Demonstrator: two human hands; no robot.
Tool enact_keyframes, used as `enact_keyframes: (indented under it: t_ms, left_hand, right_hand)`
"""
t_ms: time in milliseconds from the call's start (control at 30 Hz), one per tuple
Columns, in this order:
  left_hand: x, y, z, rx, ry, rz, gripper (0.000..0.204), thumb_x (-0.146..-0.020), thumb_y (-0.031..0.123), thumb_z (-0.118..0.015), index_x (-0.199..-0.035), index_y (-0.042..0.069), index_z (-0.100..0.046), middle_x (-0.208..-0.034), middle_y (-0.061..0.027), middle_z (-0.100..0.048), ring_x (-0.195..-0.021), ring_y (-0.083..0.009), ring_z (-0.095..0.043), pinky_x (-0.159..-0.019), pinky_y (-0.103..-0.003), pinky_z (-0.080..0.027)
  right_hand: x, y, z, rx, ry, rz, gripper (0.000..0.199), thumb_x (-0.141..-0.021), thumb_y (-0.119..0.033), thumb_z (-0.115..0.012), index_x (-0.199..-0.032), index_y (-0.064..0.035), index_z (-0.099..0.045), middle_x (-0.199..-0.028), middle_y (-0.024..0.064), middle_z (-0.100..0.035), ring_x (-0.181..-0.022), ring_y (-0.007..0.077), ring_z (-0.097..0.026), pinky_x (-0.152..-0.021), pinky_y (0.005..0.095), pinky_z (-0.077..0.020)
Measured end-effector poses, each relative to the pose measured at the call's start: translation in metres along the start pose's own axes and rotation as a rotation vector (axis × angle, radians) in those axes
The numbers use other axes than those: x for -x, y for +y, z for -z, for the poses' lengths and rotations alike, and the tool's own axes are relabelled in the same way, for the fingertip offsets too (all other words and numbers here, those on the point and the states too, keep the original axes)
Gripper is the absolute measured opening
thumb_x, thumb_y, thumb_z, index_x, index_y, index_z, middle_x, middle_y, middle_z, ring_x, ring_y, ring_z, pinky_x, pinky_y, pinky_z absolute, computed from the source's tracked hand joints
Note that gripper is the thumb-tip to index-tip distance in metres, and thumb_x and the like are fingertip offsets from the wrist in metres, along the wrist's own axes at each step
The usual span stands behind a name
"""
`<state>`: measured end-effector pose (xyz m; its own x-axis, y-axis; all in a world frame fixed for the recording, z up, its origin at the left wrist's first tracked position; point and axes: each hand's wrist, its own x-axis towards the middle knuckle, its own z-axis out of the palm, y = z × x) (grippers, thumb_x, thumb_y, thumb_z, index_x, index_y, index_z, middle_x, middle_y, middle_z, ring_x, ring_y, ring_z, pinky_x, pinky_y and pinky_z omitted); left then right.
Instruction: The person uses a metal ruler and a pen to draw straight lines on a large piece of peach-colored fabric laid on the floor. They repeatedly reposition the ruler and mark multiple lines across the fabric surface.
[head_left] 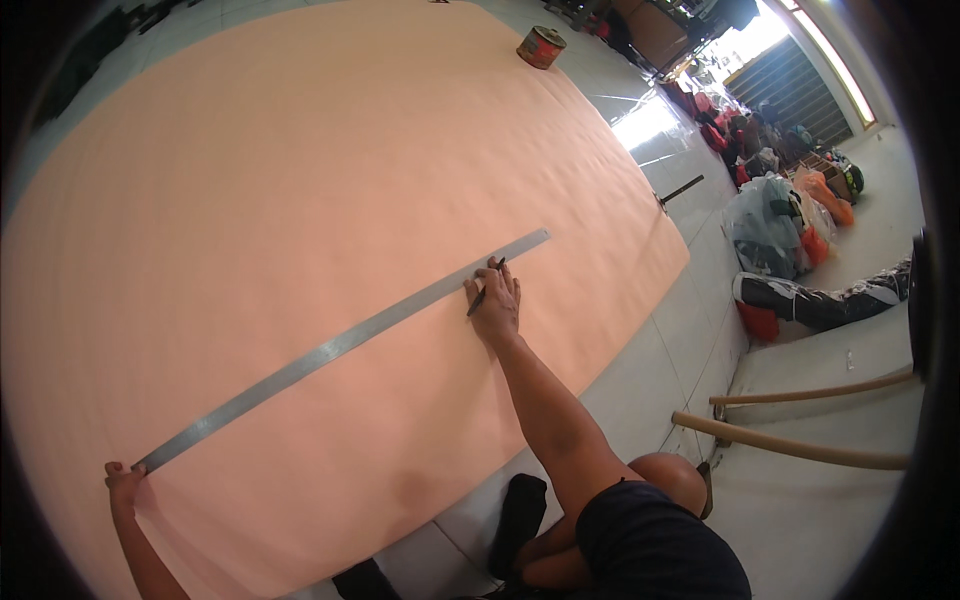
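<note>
A long metal ruler point(330, 350) lies slantwise across a large peach-coloured sheet point(300, 180) spread on the floor. At its lower left end, my left hand point(124, 482) is closed, thumb and fingers gripping the tip. My right hand point(495, 305) rests near the ruler's upper right end, fingertips touching its lower edge. A black pen point(477, 302) sits between the fingers of that hand, its other end showing past the knuckles.
A red-and-dark tin can point(541, 47) stands on the sheet's far right corner. A dark metal bar point(683, 189) juts from the right edge. Plastic bags point(768, 225) and piled goods line the right wall. Two wooden poles point(790, 440) stretch at lower right. My foot point(518, 520) is beside the sheet.
</note>
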<state>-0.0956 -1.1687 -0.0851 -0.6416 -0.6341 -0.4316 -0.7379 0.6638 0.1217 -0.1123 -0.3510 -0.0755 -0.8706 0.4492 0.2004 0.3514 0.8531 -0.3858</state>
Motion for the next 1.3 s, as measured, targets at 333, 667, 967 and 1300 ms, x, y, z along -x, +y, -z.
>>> enact_keyframes:
  t_ms: [333,667,967,1300]
  left_hand:
    - [0.043,0.024,0.006,0.110,-0.001,0.010,0.078,-0.083,0.038,-0.082,-0.139,0.003,-0.041,-0.137,-0.0265,-0.047,-0.126,-0.0407,-0.051,-0.106,-0.047,-0.046]
    - [0.026,0.017,0.021,0.122,-0.070,-0.031,0.100,-0.065,0.052,-0.092,-0.141,0.001,-0.050,-0.143,-0.0278,-0.046,-0.131,-0.0385,-0.050,-0.107,-0.047,-0.047]
    - [0.044,0.007,0.041,0.193,-0.155,0.013,0.089,-0.064,0.056,-0.091,-0.129,0.007,-0.055,-0.135,-0.0201,-0.046,-0.121,-0.0331,-0.053,-0.102,-0.042,-0.049]
    - [0.042,0.011,0.042,0.173,-0.146,-0.004,0.080,-0.067,0.056,-0.090,-0.122,0.009,-0.057,-0.128,-0.0191,-0.053,-0.119,-0.0337,-0.056,-0.097,-0.044,-0.049]
  right_hand:
    - [-0.006,0.011,0.001,0.015,0.024,0.008,0.035,-0.101,-0.036,-0.059,-0.124,-0.0095,-0.059,-0.155,0.0181,-0.046,-0.149,0.0386,-0.032,-0.122,0.0546,-0.0202]
    - [-0.016,0.046,-0.034,-0.145,0.069,0.149,0.025,-0.099,-0.019,-0.061,-0.112,0.0022,-0.064,-0.120,0.0221,-0.065,-0.116,0.0404,-0.058,-0.101,0.0468,-0.0455]
    - [-0.015,0.023,-0.018,-0.099,-0.034,0.120,0.051,-0.106,-0.031,-0.054,-0.140,0.0059,-0.048,-0.137,0.0262,-0.057,-0.132,0.0410,-0.051,-0.110,0.0482,-0.0417]
    - [-0.020,0.035,-0.026,-0.123,-0.036,0.136,0.055,-0.107,-0.029,-0.053,-0.147,0.0065,-0.042,-0.140,0.0271,-0.054,-0.132,0.0370,-0.053,-0.111,0.0455,-0.0416]
